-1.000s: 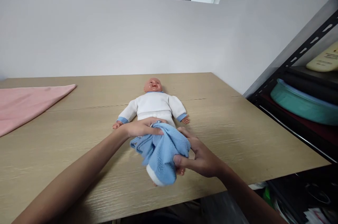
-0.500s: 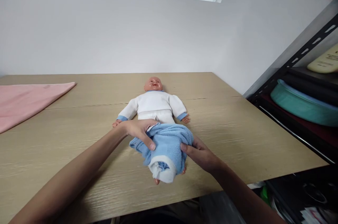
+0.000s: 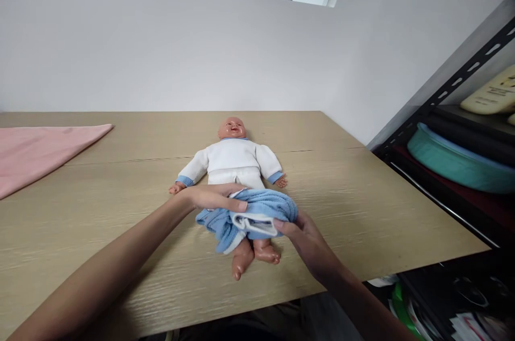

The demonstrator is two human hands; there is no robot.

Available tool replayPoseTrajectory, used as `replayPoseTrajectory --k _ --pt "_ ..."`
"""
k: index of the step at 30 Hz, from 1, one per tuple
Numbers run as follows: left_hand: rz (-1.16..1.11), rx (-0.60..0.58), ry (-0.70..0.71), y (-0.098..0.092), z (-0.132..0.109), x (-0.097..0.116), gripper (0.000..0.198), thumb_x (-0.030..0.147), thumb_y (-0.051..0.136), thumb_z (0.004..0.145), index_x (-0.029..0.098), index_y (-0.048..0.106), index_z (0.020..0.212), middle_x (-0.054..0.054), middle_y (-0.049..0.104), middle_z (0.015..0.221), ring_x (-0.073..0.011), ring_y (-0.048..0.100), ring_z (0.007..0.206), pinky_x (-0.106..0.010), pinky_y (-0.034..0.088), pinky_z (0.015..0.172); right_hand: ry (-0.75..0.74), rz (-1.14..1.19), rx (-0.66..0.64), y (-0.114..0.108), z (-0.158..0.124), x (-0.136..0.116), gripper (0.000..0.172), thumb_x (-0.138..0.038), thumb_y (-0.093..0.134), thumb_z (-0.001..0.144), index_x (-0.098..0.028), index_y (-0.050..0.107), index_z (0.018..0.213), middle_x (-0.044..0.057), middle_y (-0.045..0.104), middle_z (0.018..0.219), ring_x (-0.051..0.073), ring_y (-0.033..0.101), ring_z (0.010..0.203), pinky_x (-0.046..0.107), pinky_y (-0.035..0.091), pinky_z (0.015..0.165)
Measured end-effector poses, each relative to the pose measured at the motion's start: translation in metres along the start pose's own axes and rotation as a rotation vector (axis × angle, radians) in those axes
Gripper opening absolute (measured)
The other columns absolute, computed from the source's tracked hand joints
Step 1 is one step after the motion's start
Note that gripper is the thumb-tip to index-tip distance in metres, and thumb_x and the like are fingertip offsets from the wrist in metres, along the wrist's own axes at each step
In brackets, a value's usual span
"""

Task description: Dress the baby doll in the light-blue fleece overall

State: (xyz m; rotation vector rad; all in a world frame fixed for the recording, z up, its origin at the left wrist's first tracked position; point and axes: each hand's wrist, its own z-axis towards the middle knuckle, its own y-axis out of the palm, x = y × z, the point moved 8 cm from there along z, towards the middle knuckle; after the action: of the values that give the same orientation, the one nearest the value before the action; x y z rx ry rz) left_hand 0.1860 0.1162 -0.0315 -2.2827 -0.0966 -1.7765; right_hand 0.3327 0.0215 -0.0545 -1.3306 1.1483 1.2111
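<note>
A baby doll (image 3: 232,156) in a white top with blue cuffs lies face up on the table, its bare feet toward me. Blue terry pants (image 3: 265,201) with white cuffs are bunched over its legs, one white-edged opening facing me. My left hand (image 3: 219,197) grips the fabric on the left side, thumb on top and its other fingers partly hidden behind the cloth. On the right, my right hand (image 3: 300,228) pinches the cloth beside the white opening. Both doll feet show below the fabric. Whether the doll's legs are inside the pants I cannot tell.
A pink cloth (image 3: 48,153) lies at the left of the wooden table (image 3: 362,207). White partition walls (image 3: 169,51) stand behind and to the right. A black shelf (image 3: 426,191) at the right holds a teal basin (image 3: 458,161) and a cream bottle (image 3: 491,94).
The white cuff that hung toward me over the doll's feet is now gathered up between my hands. The doll's feet have come into full view. The view has shifted slightly.
</note>
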Motion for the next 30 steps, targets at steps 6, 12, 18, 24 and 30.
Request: replayPoseTrajectory --k 6,12,18,24,30 --pt "0.307 0.159 -0.087 0.013 0.006 0.013 0.031 0.046 0.076 0.088 0.021 0.073 0.106 -0.001 0.077 0.100 -0.0261 0.072 0.097 -0.033 0.052 0.081 0.020 -0.108 0.134 0.003 -0.007 0.004 0.055 -0.043 0.080 0.084 -0.026 0.063 0.133 0.010 0.076 0.126 0.033 0.069 0.122 0.049 0.055 0.107" --pt "0.593 0.333 -0.167 0.014 0.007 0.013 0.031 0.038 0.071 0.082 0.022 0.065 0.109 -0.004 0.075 0.099 -0.0285 0.071 0.091 -0.034 0.045 0.072 -0.182 -0.802 0.430 -0.009 -0.020 -0.027 0.025 -0.025 0.064 0.082 -0.024 0.064 0.107 0.009 0.072 0.102 0.033 0.070 0.098 0.043 0.052 0.084" --pt "0.826 0.356 -0.199 0.025 0.008 0.011 0.035 0.039 0.065 0.089 0.022 0.062 0.119 -0.007 0.073 0.093 -0.0331 0.073 0.092 -0.036 0.042 0.068 0.148 -1.006 0.192 -0.004 -0.022 -0.009 0.022 -0.033 0.059 0.089 -0.023 0.063 0.108 0.009 0.076 0.090 0.035 0.072 0.087 0.039 0.041 0.074" --pt "0.969 0.358 -0.118 0.038 0.009 0.020 0.039 0.036 0.069 0.089 0.020 0.066 0.124 -0.012 0.068 0.114 -0.0334 0.071 0.101 -0.040 0.051 0.078 0.204 -0.941 0.126 0.004 -0.035 -0.011 0.017 -0.031 0.060 0.087 -0.024 0.062 0.102 0.010 0.076 0.097 0.034 0.071 0.092 0.040 0.042 0.077" --pt "0.982 0.341 -0.122 0.044 0.012 0.015 0.038 0.036 0.073 0.087 0.018 0.063 0.119 -0.012 0.070 0.114 -0.0341 0.072 0.098 -0.043 0.054 0.080 0.076 -0.837 0.171 0.014 -0.054 0.006 0.018 -0.030 0.063 0.085 -0.025 0.065 0.103 0.006 0.073 0.086 0.029 0.068 0.080 0.040 0.049 0.074"
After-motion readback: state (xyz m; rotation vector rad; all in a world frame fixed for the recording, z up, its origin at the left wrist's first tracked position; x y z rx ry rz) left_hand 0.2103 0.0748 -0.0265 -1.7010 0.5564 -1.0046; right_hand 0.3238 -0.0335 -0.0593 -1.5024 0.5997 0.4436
